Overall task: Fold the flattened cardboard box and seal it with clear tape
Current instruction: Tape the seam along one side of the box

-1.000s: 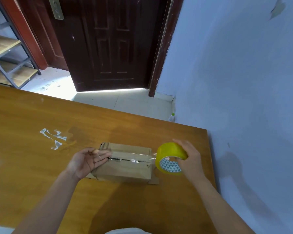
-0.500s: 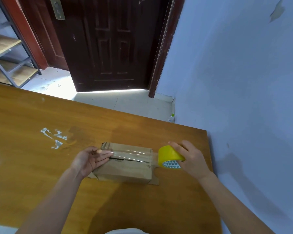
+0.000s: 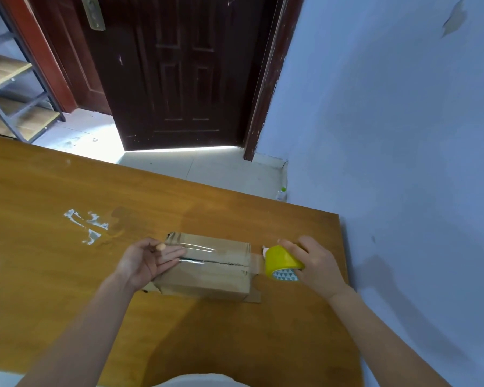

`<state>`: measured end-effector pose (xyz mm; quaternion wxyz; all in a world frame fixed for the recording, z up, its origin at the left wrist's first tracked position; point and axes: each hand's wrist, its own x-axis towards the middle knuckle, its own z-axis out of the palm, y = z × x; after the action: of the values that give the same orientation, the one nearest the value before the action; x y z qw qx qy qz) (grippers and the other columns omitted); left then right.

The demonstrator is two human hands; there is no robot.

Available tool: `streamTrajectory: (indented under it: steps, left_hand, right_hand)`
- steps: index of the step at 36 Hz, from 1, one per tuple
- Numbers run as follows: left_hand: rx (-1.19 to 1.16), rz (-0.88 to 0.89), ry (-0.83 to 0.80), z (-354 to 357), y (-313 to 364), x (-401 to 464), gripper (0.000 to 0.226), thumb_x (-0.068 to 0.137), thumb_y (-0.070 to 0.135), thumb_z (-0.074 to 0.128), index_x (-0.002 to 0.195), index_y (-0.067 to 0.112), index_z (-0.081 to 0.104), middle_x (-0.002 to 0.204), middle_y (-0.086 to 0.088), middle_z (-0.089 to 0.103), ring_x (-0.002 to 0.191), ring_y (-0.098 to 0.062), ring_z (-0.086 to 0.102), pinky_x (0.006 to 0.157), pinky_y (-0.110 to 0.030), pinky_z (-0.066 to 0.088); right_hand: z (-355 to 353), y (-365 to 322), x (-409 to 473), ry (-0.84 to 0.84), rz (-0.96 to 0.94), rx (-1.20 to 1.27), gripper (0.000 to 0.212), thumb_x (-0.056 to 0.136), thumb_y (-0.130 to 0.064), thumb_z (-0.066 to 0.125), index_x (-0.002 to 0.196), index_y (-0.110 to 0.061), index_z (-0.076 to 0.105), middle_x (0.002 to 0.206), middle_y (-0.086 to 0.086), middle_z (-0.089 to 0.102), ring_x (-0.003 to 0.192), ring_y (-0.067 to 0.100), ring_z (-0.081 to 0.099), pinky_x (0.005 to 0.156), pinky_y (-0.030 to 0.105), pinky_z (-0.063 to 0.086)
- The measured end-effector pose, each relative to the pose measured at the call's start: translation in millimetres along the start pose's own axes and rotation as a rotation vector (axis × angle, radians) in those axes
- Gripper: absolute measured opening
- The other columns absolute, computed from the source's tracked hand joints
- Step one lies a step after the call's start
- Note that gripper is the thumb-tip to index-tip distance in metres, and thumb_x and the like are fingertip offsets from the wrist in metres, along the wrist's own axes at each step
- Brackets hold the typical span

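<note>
Two hands at cardboard box [image 3: 207,270], tape roll [image 3: 281,262] right, tape scraps [image 3: 85,224] left

A cardboard box [image 3: 207,268] sits on the tabletop [image 3: 53,261] near its right edge. The left hand [image 3: 146,261] rests flat against the box's left end; the right hand [image 3: 313,263] grips a tape roll [image 3: 281,262] just beside the box's right end. Tape scraps [image 3: 87,224] lie on the tabletop to the left. A door [image 3: 179,71] stands behind, a shelf unit [image 3: 11,99] at far left, a wall [image 3: 403,135] on the right.
</note>
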<state>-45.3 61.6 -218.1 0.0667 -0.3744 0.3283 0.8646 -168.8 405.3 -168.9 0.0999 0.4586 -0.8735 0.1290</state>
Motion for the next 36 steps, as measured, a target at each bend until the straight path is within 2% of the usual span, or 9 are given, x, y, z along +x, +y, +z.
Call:
streamTrajectory:
  steps: [4, 6, 17, 21, 26, 31, 33, 35, 36]
  left_hand:
    - [-0.07, -0.038, -0.027, -1.2, 3.9, -3.1, 0.025, 0.073, 0.009, 0.039, 0.06, -0.004, 0.057, 0.109, -0.036, 0.061, 0.09, -0.044, 0.067, 0.078, -0.053, 0.051]
    - [-0.109, -0.048, -0.042, -0.5, 4.6, -5.6, 0.027, 0.07, 0.009, 0.039, 0.048, 0.003, 0.053, 0.106, -0.038, 0.061, 0.088, -0.047, 0.067, 0.077, -0.057, 0.05]
    - [-0.245, -0.089, -0.082, -6.7, 4.7, -4.5, 0.024, 0.071, 0.013, 0.038, 0.047, 0.011, 0.041, 0.111, -0.037, 0.06, 0.094, -0.05, 0.064, 0.076, -0.064, 0.049]
    - [-0.23, -0.094, -0.094, -0.6, 6.7, -11.3, 0.033, 0.072, 0.013, 0.036, 0.045, 0.006, 0.054, 0.101, -0.036, 0.064, 0.085, -0.045, 0.068, 0.072, -0.059, 0.05]
    - [-0.249, -0.11, -0.083, -2.3, 5.1, -10.1, 0.031, 0.074, 0.013, 0.036, 0.046, 0.007, 0.049, 0.106, -0.037, 0.062, 0.088, -0.047, 0.067, 0.069, -0.059, 0.054]
    - [-0.259, -0.116, -0.125, -8.3, 5.6, -4.8, 0.006, 0.068, 0.008, 0.046, 0.068, 0.012, 0.042, 0.119, -0.035, 0.058, 0.101, -0.048, 0.062, 0.075, -0.06, 0.054]
    - [-0.263, -0.12, -0.123, -10.7, 6.0, -2.3, 0.016, 0.064, 0.007, 0.05, 0.075, 0.013, 0.04, 0.12, -0.035, 0.057, 0.102, -0.048, 0.061, 0.075, -0.059, 0.054]
    - [-0.262, -0.121, -0.135, -8.0, 5.6, -4.8, 0.003, 0.073, 0.011, 0.041, 0.075, 0.012, 0.043, 0.121, -0.034, 0.056, 0.104, -0.048, 0.061, 0.075, -0.059, 0.054]
    - [-0.26, -0.117, -0.129, -7.9, 5.6, -4.8, 0.009, 0.075, 0.013, 0.038, 0.069, 0.011, 0.044, 0.121, -0.034, 0.057, 0.104, -0.048, 0.061, 0.076, -0.059, 0.054]
  right_hand:
    - [10.1, -7.9, 3.7, -0.011, -0.004, 0.004, 0.081, 0.045, -0.003, 0.086, 0.116, -0.023, 0.052, 0.083, 0.002, 0.055, 0.076, 0.011, 0.044, 0.048, 0.019, 0.041]
    - [13.0, -9.9, 6.1, -0.015, 0.002, 0.002, 0.082, 0.045, -0.004, 0.086, 0.116, -0.024, 0.052, 0.079, 0.003, 0.057, 0.073, 0.013, 0.048, 0.046, 0.021, 0.042]
    - [19.0, -17.0, 22.0, -0.022, -0.045, -0.031, 0.079, 0.046, 0.001, 0.083, 0.114, -0.022, 0.052, 0.077, 0.004, 0.059, 0.064, 0.018, 0.056, 0.044, 0.019, 0.037]
    - [21.9, -17.4, 23.4, -0.048, -0.052, -0.042, 0.08, 0.044, -0.002, 0.086, 0.113, -0.022, 0.052, 0.077, 0.004, 0.06, 0.062, 0.017, 0.057, 0.043, 0.019, 0.037]
    - [24.4, -17.3, 24.2, -0.07, -0.058, -0.052, 0.082, 0.041, -0.004, 0.088, 0.112, -0.022, 0.051, 0.075, 0.004, 0.061, 0.061, 0.017, 0.057, 0.042, 0.019, 0.038]
    - [26.3, -17.5, 23.0, -0.093, -0.062, -0.065, 0.08, 0.043, -0.005, 0.088, 0.112, -0.022, 0.051, 0.075, 0.003, 0.06, 0.063, 0.016, 0.055, 0.048, 0.016, 0.031]
    - [26.6, -17.6, 22.8, -0.097, -0.063, -0.068, 0.079, 0.044, -0.004, 0.087, 0.112, -0.021, 0.051, 0.076, 0.003, 0.06, 0.063, 0.016, 0.054, 0.049, 0.016, 0.03]
    - [26.6, -17.2, 22.5, -0.104, -0.065, -0.074, 0.078, 0.045, -0.005, 0.088, 0.112, -0.021, 0.051, 0.077, 0.003, 0.06, 0.065, 0.016, 0.054, 0.05, 0.016, 0.03]
    - [26.3, -17.1, 22.4, -0.108, -0.066, -0.079, 0.078, 0.045, -0.005, 0.088, 0.112, -0.021, 0.051, 0.078, 0.003, 0.06, 0.066, 0.016, 0.054, 0.052, 0.015, 0.029]
